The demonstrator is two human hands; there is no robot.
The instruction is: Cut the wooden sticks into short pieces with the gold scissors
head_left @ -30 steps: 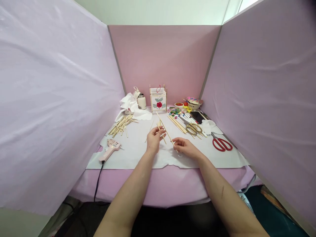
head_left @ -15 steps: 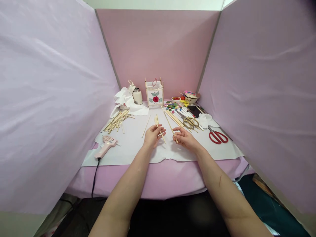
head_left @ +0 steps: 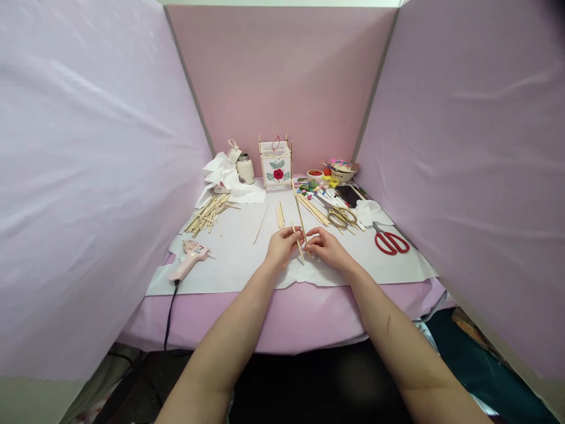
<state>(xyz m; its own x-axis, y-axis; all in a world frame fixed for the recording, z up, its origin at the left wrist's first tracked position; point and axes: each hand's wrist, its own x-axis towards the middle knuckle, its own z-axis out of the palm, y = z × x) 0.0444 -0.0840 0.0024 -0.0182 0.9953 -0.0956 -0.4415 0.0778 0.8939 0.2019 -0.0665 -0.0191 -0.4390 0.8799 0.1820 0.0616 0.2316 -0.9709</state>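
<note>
- Above the white paper sheet (head_left: 229,265), left hand (head_left: 281,247) and right hand (head_left: 329,247) pinch crossed bamboo sticks (head_left: 301,221) in narrow grip
- Open paper lies left, until pink glue gun (head_left: 189,260)
- Sheet's near edge is just below both hands

Bright even light, faint shadows, wide-angle distortion at edges.

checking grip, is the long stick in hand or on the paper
In hand: the long wooden stick sits pinched in the right hand, beside the left hand.

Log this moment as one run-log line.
left hand: short wooden stick | right hand: long wooden stick | nearby: loose sticks
</note>
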